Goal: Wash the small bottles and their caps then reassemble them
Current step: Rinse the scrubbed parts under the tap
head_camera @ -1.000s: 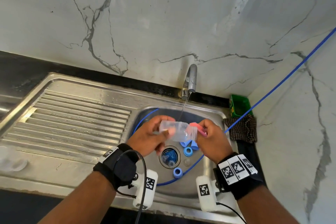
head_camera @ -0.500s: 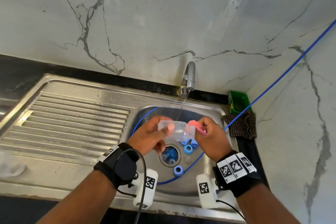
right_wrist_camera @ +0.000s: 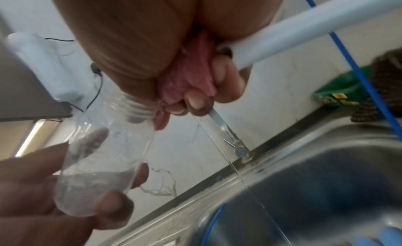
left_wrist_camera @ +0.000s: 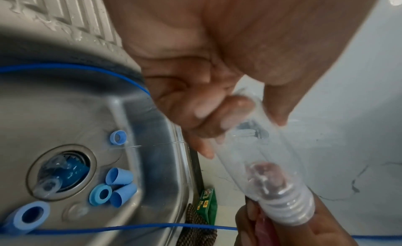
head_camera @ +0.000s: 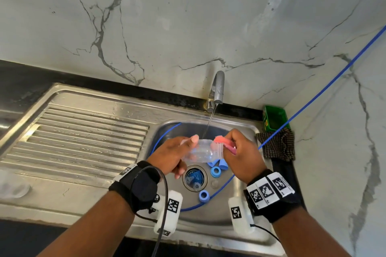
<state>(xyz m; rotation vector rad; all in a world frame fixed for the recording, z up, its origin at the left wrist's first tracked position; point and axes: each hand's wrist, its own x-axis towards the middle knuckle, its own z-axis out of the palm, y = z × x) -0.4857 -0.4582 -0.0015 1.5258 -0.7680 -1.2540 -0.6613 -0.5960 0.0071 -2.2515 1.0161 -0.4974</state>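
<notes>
My left hand (head_camera: 177,155) grips a small clear bottle (head_camera: 203,152) on its side over the sink basin (head_camera: 236,129), threaded neck pointing right. My right hand (head_camera: 238,152) squeezes a pink sponge (head_camera: 223,142) against the bottle's mouth; in the left wrist view a fingertip shows inside the bottle neck (left_wrist_camera: 289,208). The right wrist view shows the bottle (right_wrist_camera: 104,156) with a little water in it and the sponge (right_wrist_camera: 187,77) bunched in my fingers. Several blue caps (head_camera: 216,171) lie on the basin floor beside the drain (head_camera: 195,177), where clear parts also lie.
The tap (head_camera: 217,89) runs a thin stream just behind the bottle. A blue cord (head_camera: 313,94) crosses from the right wall into the basin. A green box (head_camera: 274,119) and a checked cloth (head_camera: 277,146) sit at the right; the ribbed drainboard (head_camera: 83,133) lies left.
Both hands stay at the bottle under the tap; the sponge has shifted slightly at the bottle's mouth. The head view has tilted a little.
</notes>
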